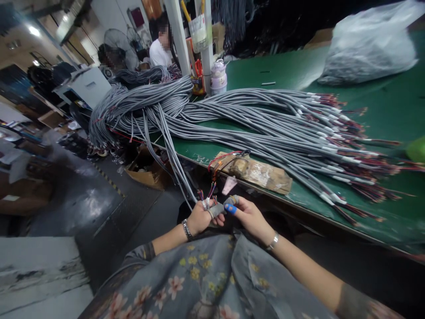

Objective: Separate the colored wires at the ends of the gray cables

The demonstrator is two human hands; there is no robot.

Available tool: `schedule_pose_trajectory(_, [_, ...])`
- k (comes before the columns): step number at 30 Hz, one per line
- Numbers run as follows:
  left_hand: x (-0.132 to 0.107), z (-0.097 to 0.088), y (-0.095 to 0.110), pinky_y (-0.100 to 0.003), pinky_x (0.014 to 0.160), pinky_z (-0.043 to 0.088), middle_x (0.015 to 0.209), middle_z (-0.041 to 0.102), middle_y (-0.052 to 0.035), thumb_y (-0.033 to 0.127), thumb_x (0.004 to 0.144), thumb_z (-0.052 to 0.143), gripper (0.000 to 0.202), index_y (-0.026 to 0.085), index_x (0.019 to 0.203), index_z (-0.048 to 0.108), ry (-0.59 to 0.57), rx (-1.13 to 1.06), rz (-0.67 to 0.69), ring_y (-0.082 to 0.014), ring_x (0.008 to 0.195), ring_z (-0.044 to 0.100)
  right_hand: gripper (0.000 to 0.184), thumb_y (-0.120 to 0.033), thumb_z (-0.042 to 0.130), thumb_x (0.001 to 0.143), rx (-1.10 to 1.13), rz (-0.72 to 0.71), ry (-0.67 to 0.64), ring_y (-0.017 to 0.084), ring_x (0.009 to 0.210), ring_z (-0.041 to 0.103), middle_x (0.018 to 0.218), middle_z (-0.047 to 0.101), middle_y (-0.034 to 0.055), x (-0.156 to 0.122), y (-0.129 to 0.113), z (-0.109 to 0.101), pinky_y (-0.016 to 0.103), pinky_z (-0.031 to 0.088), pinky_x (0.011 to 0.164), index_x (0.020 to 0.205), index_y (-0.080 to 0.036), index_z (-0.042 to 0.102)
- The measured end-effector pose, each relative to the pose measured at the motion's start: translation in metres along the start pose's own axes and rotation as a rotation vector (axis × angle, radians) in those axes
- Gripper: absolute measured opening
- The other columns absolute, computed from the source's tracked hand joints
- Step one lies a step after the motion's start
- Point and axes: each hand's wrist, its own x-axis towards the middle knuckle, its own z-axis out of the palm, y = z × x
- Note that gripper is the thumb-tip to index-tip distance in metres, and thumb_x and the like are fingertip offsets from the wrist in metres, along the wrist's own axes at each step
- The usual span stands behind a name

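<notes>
My left hand (200, 219) is closed around the ends of several grey cables (177, 168) that hang down from the bench edge. Thin coloured wires (211, 190) fan out above its fingers. Just to the right, my right hand (254, 220) has thumb and index finger pinched together, close to the left fingertips. A blue cover (230, 208) is on its thumb and grey wrapping on its index finger; whatever lies between them is too small to tell. Beyond the hands, a tape-covered board (257, 173) with a red wire lies at the bench edge.
A large bundle of grey cables (232, 110) with stripped coloured ends (365, 170) covers much of the green bench (275, 71). Behind stand a lilac bottle (218, 79) and a plastic bag (368, 48). A cardboard box (149, 170) sits below; a person (160, 51) is at the back.
</notes>
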Motion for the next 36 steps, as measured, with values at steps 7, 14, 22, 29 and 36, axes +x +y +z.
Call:
schedule_pose_trajectory(7, [-0.001, -0.007, -0.001, -0.021, 0.042, 0.038, 0.051, 0.063, -0.0049, 0.066, 0.059, 0.068, 0.053, 0.014, 0.06, 0.06, -0.098, -0.037, -0.034, -0.0126, 0.043, 0.058, 0.032, -0.05, 0.077, 0.064, 0.063, 0.059, -0.111, 0.015, 0.056, 0.054, 0.06, 0.062, -0.0001, 0.004, -0.005, -0.001, 0.031, 0.046, 0.059, 0.069, -0.021, 0.064])
schedule_pose_trajectory(14, [0.003, -0.009, 0.002, -0.019, 0.038, 0.033, 0.048, 0.062, -0.0062, 0.065, 0.054, 0.069, 0.054, 0.011, 0.061, 0.064, -0.13, -0.176, -0.072, -0.0128, 0.039, 0.057, 0.033, -0.051, 0.077, 0.064, 0.101, 0.063, -0.116, 0.015, 0.059, 0.054, 0.063, 0.064, 0.0003, 0.006, -0.007, 0.0, 0.031, 0.046, 0.061, 0.069, -0.021, 0.064])
schedule_pose_trajectory(22, [0.004, -0.01, -0.004, -0.02, 0.037, 0.032, 0.047, 0.061, -0.0058, 0.06, 0.058, 0.071, 0.049, 0.011, 0.06, 0.063, -0.165, -0.109, -0.081, -0.0123, 0.038, 0.055, 0.043, -0.056, 0.08, 0.055, 0.139, 0.145, -0.074, 0.011, 0.052, 0.047, 0.057, 0.059, -0.0022, 0.008, -0.01, 0.008, 0.028, 0.04, 0.056, 0.064, -0.02, 0.06])
schedule_pose_trajectory(29, [0.005, -0.002, -0.018, -0.02, 0.038, 0.036, 0.05, 0.063, -0.0055, 0.063, 0.067, 0.063, 0.05, 0.014, 0.057, 0.058, 0.062, -0.058, 0.058, -0.0117, 0.039, 0.057, 0.05, -0.06, 0.081, 0.048, 0.106, 0.218, 0.025, 0.009, 0.05, 0.041, 0.053, 0.055, -0.0029, 0.005, -0.007, 0.006, 0.026, 0.032, 0.052, 0.062, -0.017, 0.059])
schedule_pose_trajectory(36, [0.003, 0.0, -0.014, -0.019, 0.037, 0.035, 0.048, 0.061, -0.0031, 0.062, 0.067, 0.063, 0.049, 0.015, 0.057, 0.056, 0.111, -0.033, 0.068, -0.0103, 0.037, 0.055, 0.052, -0.062, 0.08, 0.046, 0.136, 0.268, 0.03, 0.008, 0.048, 0.038, 0.049, 0.051, -0.0043, 0.005, -0.003, 0.006, 0.026, 0.028, 0.051, 0.061, -0.018, 0.058])
